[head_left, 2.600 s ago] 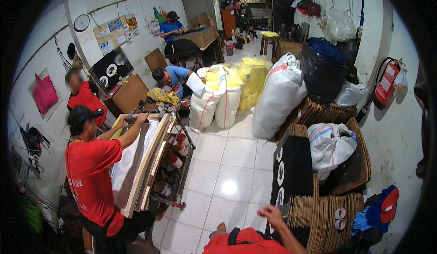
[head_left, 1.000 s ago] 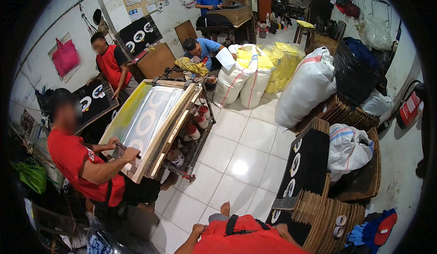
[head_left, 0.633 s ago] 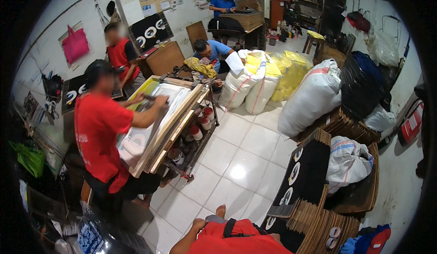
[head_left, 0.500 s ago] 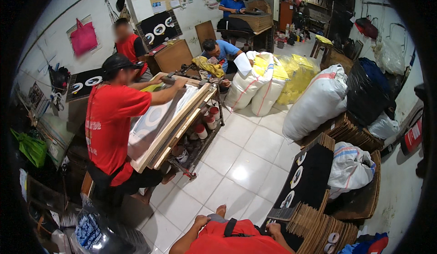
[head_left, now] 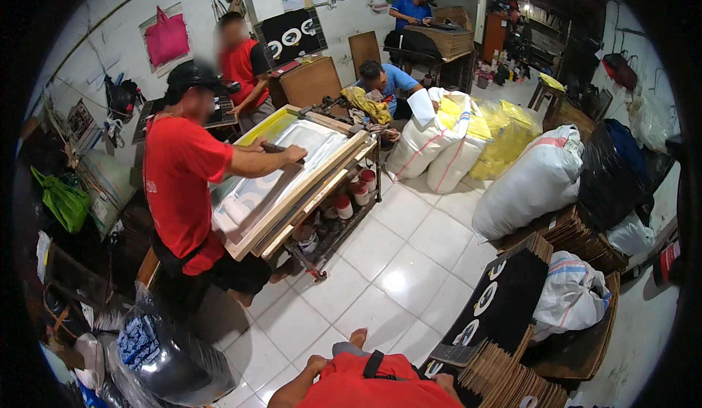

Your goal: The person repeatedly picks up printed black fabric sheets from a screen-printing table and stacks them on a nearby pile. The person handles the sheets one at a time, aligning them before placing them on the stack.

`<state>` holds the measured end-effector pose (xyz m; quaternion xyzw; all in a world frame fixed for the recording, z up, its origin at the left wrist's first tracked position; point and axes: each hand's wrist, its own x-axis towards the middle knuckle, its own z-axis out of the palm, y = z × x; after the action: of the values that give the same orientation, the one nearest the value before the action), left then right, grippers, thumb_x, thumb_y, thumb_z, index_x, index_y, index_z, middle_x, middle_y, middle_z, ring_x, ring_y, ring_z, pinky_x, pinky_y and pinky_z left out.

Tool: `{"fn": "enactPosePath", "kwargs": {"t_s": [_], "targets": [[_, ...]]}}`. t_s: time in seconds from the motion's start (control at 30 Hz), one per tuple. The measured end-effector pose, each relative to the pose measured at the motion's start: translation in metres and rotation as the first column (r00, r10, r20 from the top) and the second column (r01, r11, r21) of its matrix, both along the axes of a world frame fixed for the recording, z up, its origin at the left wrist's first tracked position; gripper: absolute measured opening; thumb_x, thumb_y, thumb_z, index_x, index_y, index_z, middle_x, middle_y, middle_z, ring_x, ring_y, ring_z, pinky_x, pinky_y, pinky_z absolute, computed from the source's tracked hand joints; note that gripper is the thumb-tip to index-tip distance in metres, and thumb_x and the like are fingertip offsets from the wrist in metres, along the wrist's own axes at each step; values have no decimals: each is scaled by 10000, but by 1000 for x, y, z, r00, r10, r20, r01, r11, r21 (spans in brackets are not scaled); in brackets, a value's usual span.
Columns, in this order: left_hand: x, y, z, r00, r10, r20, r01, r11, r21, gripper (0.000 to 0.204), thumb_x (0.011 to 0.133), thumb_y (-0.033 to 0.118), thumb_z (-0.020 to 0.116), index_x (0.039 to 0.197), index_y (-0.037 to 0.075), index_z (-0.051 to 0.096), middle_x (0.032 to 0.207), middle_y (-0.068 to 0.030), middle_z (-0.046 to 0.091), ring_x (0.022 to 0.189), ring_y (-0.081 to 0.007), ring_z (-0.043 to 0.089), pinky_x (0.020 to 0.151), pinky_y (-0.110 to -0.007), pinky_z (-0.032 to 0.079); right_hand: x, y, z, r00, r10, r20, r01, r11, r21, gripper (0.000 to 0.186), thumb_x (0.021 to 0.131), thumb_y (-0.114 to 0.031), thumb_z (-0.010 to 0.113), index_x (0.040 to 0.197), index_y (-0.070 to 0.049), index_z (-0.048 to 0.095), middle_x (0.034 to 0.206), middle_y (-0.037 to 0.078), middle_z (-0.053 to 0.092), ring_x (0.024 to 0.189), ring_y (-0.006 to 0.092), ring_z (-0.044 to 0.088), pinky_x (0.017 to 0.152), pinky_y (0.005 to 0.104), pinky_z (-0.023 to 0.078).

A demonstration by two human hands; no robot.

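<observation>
My left hand (head_left: 316,364) rests low at my left side by my grey trousers, its fingers largely hidden. My right hand (head_left: 444,382) is down at the right of my red shirt (head_left: 376,382), close to a stack of cardboard boards (head_left: 504,379); its fingers do not show well. Beside it lie black cloth panels (head_left: 486,298) printed with white ovals. Ahead on the left, a co-worker in a red shirt (head_left: 183,181) grips a squeegee (head_left: 281,150) with both hands over a wooden-framed printing screen (head_left: 333,170) on a metal stand.
White woven sacks (head_left: 417,145), some with yellow contents, stand mid-room. A full white sack (head_left: 530,181) leans at the right near black bags (head_left: 614,174). A clear plastic bag (head_left: 172,357) sits at the lower left. Three more people work farther back. White floor tiles (head_left: 395,276) lie ahead.
My view has turned slightly left, so the room shifts right. The co-worker's squeegee has come down the screen toward them. The person behind now leans nearer the boards. My hands stay low.
</observation>
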<state>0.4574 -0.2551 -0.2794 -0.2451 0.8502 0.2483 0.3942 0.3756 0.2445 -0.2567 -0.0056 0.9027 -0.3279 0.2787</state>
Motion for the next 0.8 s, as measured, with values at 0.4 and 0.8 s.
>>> {"fn": "enactPosePath", "kwargs": {"t_s": [0.4,0.8], "targets": [[-58,16,54,876,479,-58,-455,859,234,303,763,332,646,803,33,676,748,-89,652,613,-178,584,531,-318,461,-2,-15,36,877,470,-101,-417,848,327,104,683,-88,627,716,2,667,683,116,649,604,189,626,569,335,486],[-45,17,71,934,339,-108,-323,935,146,347,764,356,610,762,15,674,770,-112,660,673,-216,611,572,-333,462,-41,-35,60,634,-650,419,743,663,-97,119,750,-37,597,646,5,637,634,97,617,525,180,576,479,312,454]]}}
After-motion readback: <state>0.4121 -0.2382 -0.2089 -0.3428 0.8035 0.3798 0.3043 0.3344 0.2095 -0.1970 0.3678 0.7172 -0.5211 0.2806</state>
